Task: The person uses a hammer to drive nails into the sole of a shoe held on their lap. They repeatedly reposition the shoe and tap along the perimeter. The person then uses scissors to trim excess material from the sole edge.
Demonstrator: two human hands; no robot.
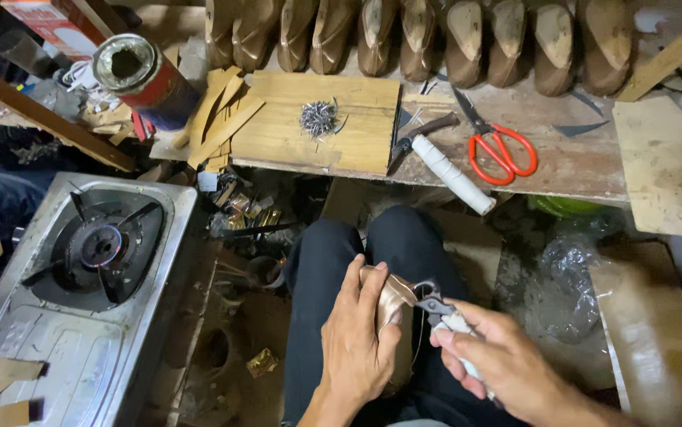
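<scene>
Both hands work low over the lap, the left hand (357, 336) wrapped round a shoe form (392, 304) and the right hand (499, 364) closed on pliers (436, 304) that bite its edge, so no gap lies between them. To the left, a gas stove (80, 277) stands close beside the knee, with scraps littering the floor between. Ahead, the workbench (570, 162) edge overhangs the knees; a white roll (452, 174), orange scissors (503, 150), a pile of nails (317, 119) and a tin can (139, 75) crowd it. Bare board shows around the nails. A crumpled plastic bag (566, 281) fills the right side.
</scene>
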